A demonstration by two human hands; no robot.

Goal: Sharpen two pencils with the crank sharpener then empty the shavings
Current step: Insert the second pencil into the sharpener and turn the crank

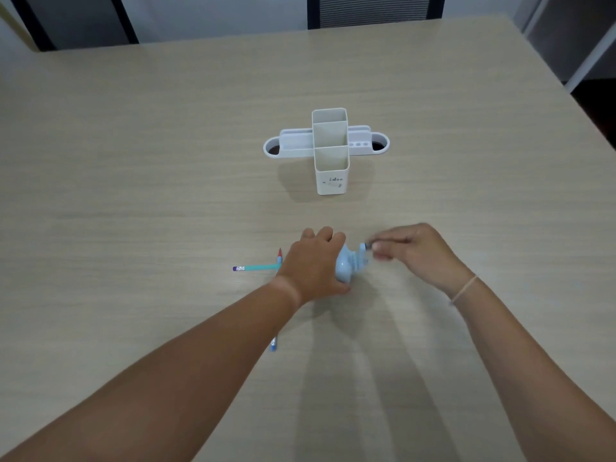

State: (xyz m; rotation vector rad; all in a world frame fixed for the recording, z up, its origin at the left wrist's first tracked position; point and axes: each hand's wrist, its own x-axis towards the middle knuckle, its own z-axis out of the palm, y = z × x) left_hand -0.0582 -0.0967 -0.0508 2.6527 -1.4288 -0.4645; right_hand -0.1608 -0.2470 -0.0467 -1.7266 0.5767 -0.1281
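Now sharpener (pixel 346 266) between both hands, gripped.

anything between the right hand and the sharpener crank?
Nothing visible. The right hand already has its fingertips on the crank knob of the blue sharpener, while the left hand holds the body down on the table.

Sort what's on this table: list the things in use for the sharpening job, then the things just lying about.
In use: blue crank sharpener, held by left hand; crank handle, pinched by right hand; teal pencil; second pencil.

Lying about: white desk organizer; chair.
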